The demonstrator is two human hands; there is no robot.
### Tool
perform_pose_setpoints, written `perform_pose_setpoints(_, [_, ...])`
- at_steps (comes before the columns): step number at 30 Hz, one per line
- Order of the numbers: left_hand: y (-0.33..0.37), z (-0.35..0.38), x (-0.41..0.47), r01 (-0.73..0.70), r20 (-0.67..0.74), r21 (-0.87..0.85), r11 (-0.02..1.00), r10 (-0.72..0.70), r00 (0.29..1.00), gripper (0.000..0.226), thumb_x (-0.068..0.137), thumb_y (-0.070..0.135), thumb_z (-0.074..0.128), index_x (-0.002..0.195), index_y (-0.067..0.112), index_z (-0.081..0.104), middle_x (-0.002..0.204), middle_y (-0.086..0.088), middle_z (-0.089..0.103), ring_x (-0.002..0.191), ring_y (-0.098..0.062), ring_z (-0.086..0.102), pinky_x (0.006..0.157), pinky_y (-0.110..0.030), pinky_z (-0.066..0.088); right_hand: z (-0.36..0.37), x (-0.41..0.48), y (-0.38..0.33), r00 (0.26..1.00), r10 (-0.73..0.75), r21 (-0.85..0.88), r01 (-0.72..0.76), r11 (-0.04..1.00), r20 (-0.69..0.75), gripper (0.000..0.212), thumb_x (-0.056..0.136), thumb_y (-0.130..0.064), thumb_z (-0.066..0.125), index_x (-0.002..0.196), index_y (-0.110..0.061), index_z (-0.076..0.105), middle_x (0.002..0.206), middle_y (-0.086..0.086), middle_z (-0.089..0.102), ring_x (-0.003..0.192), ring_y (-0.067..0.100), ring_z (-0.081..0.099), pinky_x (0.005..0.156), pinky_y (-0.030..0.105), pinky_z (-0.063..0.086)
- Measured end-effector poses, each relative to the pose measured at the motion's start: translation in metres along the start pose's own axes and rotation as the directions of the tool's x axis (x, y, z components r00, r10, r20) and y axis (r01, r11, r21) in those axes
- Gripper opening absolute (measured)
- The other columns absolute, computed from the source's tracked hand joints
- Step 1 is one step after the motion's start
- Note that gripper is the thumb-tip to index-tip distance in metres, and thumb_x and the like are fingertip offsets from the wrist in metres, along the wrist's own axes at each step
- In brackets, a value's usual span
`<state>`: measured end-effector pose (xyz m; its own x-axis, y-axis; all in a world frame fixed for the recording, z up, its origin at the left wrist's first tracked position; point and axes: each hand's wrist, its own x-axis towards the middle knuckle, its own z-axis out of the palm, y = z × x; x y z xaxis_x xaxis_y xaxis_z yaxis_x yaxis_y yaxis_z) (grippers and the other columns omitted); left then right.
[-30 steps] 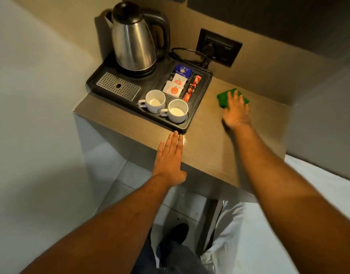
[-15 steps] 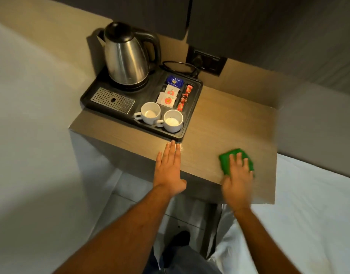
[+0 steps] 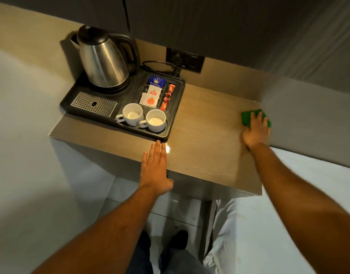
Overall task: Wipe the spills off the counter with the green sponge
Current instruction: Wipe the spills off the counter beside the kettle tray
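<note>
The green sponge lies flat on the wooden counter at its right edge, close to the side wall. My right hand presses down on the sponge with fingers spread over it, covering most of it. My left hand rests flat on the counter's front edge, palm down, fingers together, holding nothing. A small shiny wet spot glints on the counter just right of my left fingertips.
A black tray takes the counter's left half, carrying a steel kettle, two white cups and sachets. A wall socket with a cord sits behind. A white bed lies right of the counter.
My right hand slid the sponge from the counter's back to its front edge, then to the far right side by the wall. My left hand stayed in place.
</note>
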<state>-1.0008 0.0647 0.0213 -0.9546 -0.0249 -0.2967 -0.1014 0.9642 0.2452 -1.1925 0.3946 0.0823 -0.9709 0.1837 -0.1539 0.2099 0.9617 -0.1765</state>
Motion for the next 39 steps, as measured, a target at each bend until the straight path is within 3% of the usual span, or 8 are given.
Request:
perform_pose_setpoints(4, [-0.001,0.004,0.001,-0.003,0.001,-0.015,1.0,0.003,1.0,0.14,0.082,0.045,0.078,0.164,0.015,-0.03,0.178,-0.012,-0.03,0.163,-0.031,-0.028,0.134,-0.054,-0.01,-0.006,0.049,-0.021,0.998,-0.009,0.001,0.009,1.0,0.059,0.071,0.107,-0.014,0.045,0.171,-0.018,0.015,0.18,0.01,0.003,0.166,0.037,0.003,0.134,0.053,0.008])
perform_pose_setpoints(8, [-0.005,0.008,0.004,-0.02,-0.002,-0.011,1.0,0.02,1.0,0.143,0.078,0.047,0.079,0.163,0.016,-0.033,0.177,-0.011,-0.031,0.162,-0.03,-0.031,0.133,-0.053,-0.013,0.009,0.049,-0.083,0.979,-0.19,0.0,0.191,0.982,0.07,0.072,0.106,-0.012,0.045,0.171,-0.018,0.016,0.18,0.01,0.007,0.166,0.036,0.008,0.134,0.053,0.012])
perform_pose_setpoints(12, [-0.006,0.005,0.006,-0.035,0.013,-0.008,0.999,0.035,0.999,0.147,0.074,0.05,0.077,0.161,0.016,-0.036,0.177,-0.013,-0.032,0.163,-0.031,-0.029,0.13,-0.052,-0.015,0.036,-0.027,-0.128,0.901,-0.427,0.054,0.424,0.904,0.075,0.072,0.104,-0.015,0.048,0.17,-0.024,0.021,0.179,0.004,0.011,0.166,0.031,0.009,0.135,0.054,0.012])
perform_pose_setpoints(16, [-0.008,0.001,0.006,-0.029,0.047,-0.01,1.0,0.03,0.998,0.15,0.075,0.052,0.075,0.146,0.019,-0.053,0.175,-0.014,-0.035,0.162,-0.032,-0.03,0.129,-0.052,-0.017,0.075,-0.144,-0.098,0.819,-0.57,0.096,0.563,0.821,0.07,0.076,0.102,-0.026,0.057,0.169,-0.03,0.02,0.178,-0.002,0.015,0.167,0.025,0.01,0.134,0.055,0.017])
perform_pose_setpoints(25, [-0.002,-0.011,0.002,-0.037,0.085,0.026,0.999,0.035,0.996,0.142,0.082,0.053,0.074,0.151,0.014,-0.044,0.175,-0.016,-0.034,0.163,-0.034,-0.028,0.131,-0.053,-0.013,0.052,-0.187,0.053,0.977,-0.206,0.063,0.202,0.977,0.062,0.075,0.107,-0.039,0.055,0.17,-0.031,0.016,0.175,-0.01,-0.003,0.167,0.025,0.006,0.132,0.058,0.022])
perform_pose_setpoints(29, [-0.002,-0.016,-0.001,-0.041,0.1,0.026,0.999,0.038,0.994,0.132,0.087,0.049,0.071,0.163,0.011,-0.03,0.177,-0.014,-0.031,0.164,-0.031,-0.026,0.134,-0.052,-0.009,0.041,-0.188,0.079,0.959,-0.242,0.033,0.24,0.97,0.15,0.108,0.091,-0.067,0.068,0.17,-0.033,0.002,0.174,-0.013,-0.008,0.165,0.017,-0.005,0.133,0.048,0.009])
perform_pose_setpoints(34, [-0.012,-0.005,-0.025,-0.054,0.069,0.021,0.998,0.053,0.996,0.12,0.095,0.041,0.064,0.164,0.012,-0.029,0.176,-0.011,-0.032,0.163,-0.028,-0.028,0.135,-0.049,-0.009,0.054,-0.212,0.098,0.968,-0.251,0.025,0.251,0.968,0.019,0.097,0.091,-0.014,0.081,0.163,-0.035,0.019,0.17,-0.011,0.013,0.162,0.029,0.029,0.127,0.055,0.036])
perform_pose_setpoints(39, [-0.038,0.02,-0.085,0.16,0.004,0.079,0.984,-0.161,0.987,0.119,0.094,0.041,0.058,0.16,0.009,-0.036,0.169,-0.016,-0.045,0.16,-0.033,-0.035,0.133,-0.052,-0.014,0.086,-0.223,0.065,0.945,-0.311,0.22,0.326,0.92,-0.101,0.096,0.082,0.007,0.077,0.163,-0.022,0.036,0.17,0.0,0.039,0.16,0.023,0.031,0.128,0.058,0.032])
